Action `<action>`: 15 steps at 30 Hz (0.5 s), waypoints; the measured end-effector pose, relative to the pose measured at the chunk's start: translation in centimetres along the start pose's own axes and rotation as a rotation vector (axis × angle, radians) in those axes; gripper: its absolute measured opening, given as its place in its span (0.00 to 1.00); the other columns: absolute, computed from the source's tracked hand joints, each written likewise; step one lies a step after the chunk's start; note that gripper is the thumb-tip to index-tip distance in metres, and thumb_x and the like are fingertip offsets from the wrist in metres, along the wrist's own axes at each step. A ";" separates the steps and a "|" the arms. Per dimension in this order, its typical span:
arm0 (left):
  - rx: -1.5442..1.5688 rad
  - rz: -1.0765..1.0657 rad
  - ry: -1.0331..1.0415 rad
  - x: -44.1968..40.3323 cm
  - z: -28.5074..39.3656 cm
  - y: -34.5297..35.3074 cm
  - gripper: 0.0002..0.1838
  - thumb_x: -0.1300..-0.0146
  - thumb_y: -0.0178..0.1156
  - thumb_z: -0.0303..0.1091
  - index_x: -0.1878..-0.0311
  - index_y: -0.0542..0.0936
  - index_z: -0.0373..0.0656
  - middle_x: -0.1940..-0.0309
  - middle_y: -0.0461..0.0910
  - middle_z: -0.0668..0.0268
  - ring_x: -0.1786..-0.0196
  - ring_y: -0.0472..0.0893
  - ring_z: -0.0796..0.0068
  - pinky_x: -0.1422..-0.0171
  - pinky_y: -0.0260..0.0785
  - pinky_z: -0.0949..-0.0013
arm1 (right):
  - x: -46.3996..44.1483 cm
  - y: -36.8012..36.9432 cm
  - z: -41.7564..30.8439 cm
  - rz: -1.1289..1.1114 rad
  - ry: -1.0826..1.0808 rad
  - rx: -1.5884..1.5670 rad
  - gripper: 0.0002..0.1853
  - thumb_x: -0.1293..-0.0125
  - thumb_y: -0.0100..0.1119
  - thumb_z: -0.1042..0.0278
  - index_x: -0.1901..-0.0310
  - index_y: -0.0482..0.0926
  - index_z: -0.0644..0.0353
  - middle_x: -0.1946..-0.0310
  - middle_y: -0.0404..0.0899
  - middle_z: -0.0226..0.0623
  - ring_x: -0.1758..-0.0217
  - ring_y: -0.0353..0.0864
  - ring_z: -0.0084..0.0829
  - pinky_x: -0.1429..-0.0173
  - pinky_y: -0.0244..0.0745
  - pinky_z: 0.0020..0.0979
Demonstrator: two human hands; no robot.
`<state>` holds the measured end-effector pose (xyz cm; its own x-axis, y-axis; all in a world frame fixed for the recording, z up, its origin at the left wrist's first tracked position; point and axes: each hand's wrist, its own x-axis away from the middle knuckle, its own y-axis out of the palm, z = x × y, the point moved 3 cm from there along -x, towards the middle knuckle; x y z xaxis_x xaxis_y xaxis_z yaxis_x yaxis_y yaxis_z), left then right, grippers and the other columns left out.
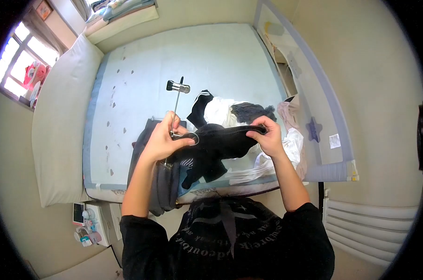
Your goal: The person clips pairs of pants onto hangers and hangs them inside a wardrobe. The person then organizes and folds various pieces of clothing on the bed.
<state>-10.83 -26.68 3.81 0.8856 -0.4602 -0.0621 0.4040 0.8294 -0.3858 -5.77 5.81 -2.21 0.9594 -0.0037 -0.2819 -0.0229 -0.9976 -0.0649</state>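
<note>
My left hand is closed around the middle of a metal clip hanger. One of its clips sticks up over the bed, and its curved hook shows by my thumb. A black garment with a band along its upper edge hangs between my hands. Its left end meets the hanger, but whether a clip grips it there is hidden. At the other end, my right hand pinches the corner of the band between thumb and fingers.
On the pale blue mattress lie white clothes, a dark grey garment and dark grey trousers over the near edge. A mesh bed rail borders the right, a white bolster the left. A radiator stands lower right.
</note>
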 end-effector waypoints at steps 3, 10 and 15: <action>0.059 -0.006 -0.005 0.8 -1.3 -0.3 0.30 0.50 0.78 0.25 0.64 0.59 0.47 0.72 0.85 0.64 0.65 0.77 0.83 0.53 0.71 0.73 | -0.1 1.0 -2.3 0.020 -0.062 0.136 0.11 0.45 0.78 0.74 0.62 0.84 0.63 0.65 0.88 0.34 0.62 0.85 0.22 0.55 0.77 0.25; 0.247 -0.120 -0.040 2.5 -3.6 0.3 0.30 0.46 0.74 0.17 0.62 0.57 0.48 0.68 0.84 0.60 0.62 0.81 0.80 0.53 0.72 0.75 | 0.1 2.9 -5.5 -0.013 -0.224 0.286 0.13 0.45 0.80 0.66 0.66 0.84 0.63 0.72 0.86 0.37 0.70 0.85 0.28 0.61 0.77 0.25; 0.304 -0.079 -0.029 2.9 -3.7 0.1 0.31 0.46 0.75 0.18 0.62 0.57 0.48 0.68 0.85 0.59 0.63 0.82 0.80 0.53 0.72 0.75 | 0.1 3.2 -5.6 -0.085 -0.350 0.344 0.15 0.47 0.81 0.65 0.63 0.85 0.60 0.68 0.86 0.38 0.70 0.85 0.30 0.64 0.77 0.28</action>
<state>-9.07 -29.06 0.17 0.8534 -0.5211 -0.0147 0.5176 0.8503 -0.0957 -4.15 2.24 2.96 0.8111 0.1588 -0.5629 -0.0968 -0.9127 -0.3969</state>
